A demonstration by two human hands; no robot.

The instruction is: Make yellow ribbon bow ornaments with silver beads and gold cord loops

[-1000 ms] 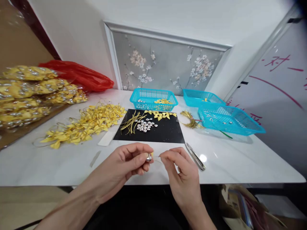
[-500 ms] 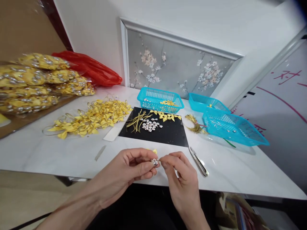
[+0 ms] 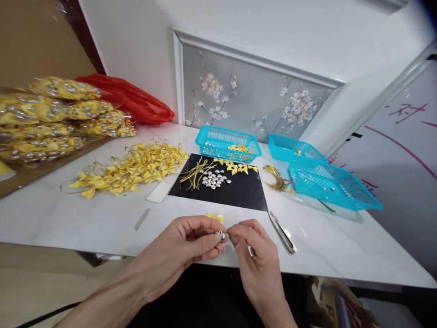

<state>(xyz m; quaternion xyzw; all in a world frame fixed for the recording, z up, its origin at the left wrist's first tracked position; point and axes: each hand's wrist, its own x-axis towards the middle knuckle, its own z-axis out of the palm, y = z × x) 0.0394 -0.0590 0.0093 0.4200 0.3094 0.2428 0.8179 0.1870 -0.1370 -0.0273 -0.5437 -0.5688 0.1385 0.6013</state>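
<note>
Bead (image 3: 221,236), silver, one: clamped in my left grip (image 3: 189,242). Wire (image 3: 227,232): pinched in my right grip (image 3: 256,248), now closer to the bead than a second ago.

bright, even light covers the white marbled tabletop (image 3: 109,221). the small, shiny silver piece (image 3: 221,236) shows glints and soft detail. wide-angle distortion stretches the edges; the upper right corner is dark.
</note>
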